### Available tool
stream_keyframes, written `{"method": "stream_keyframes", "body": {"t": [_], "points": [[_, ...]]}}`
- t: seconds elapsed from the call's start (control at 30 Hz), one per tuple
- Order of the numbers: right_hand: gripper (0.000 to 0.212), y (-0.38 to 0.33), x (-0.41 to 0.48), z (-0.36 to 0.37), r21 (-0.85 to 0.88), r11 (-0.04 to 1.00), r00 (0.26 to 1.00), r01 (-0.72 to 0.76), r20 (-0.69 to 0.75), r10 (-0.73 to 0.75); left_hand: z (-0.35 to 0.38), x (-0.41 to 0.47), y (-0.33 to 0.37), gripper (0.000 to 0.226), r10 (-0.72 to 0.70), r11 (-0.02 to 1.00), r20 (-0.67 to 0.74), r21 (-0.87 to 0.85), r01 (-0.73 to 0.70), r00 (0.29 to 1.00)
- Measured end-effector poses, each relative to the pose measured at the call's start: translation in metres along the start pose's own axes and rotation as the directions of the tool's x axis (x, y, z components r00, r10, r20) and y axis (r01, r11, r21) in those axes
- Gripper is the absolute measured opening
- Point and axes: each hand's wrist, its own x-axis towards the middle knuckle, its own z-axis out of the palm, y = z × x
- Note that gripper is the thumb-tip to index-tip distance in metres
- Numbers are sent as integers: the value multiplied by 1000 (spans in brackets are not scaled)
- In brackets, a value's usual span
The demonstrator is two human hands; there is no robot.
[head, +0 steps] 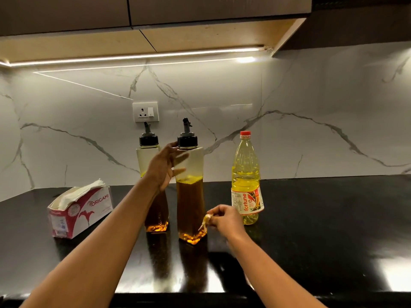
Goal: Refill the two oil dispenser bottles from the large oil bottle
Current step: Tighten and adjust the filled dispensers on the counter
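Observation:
Two tall clear dispenser bottles with black spout caps stand on the black counter. The left dispenser (148, 150) is partly hidden behind my left arm; the right dispenser (191, 196) holds amber oil to about mid-height. My left hand (165, 167) is raised between their upper parts, fingers spread and straight, close to the right dispenser's shoulder. My right hand (223, 220) pinches a small crumpled, oil-stained tissue (205, 221) against the right dispenser's lower right side. The large oil bottle (246, 181), yellow oil, red cap on, stands upright to the right.
An opened pink-and-white tissue box (77, 212) lies on the counter (322, 218) at the left. A marble backsplash with a wall socket (145, 111) rises behind the bottles. Cabinets hang overhead. The counter's front edge runs along the bottom.

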Motion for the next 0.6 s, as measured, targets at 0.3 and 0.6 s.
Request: {"method": "stream_keyframes", "body": {"t": [0.3, 0.6], "points": [[19, 4, 11, 7, -201, 979, 997, 26, -72, -42, 1, -19, -30, 64, 323, 853, -82, 458, -252, 943], [27, -25, 30, 12, 49, 999, 999, -7, -44, 9, -17, -13, -32, 71, 123, 966, -1, 231, -119, 992]]}}
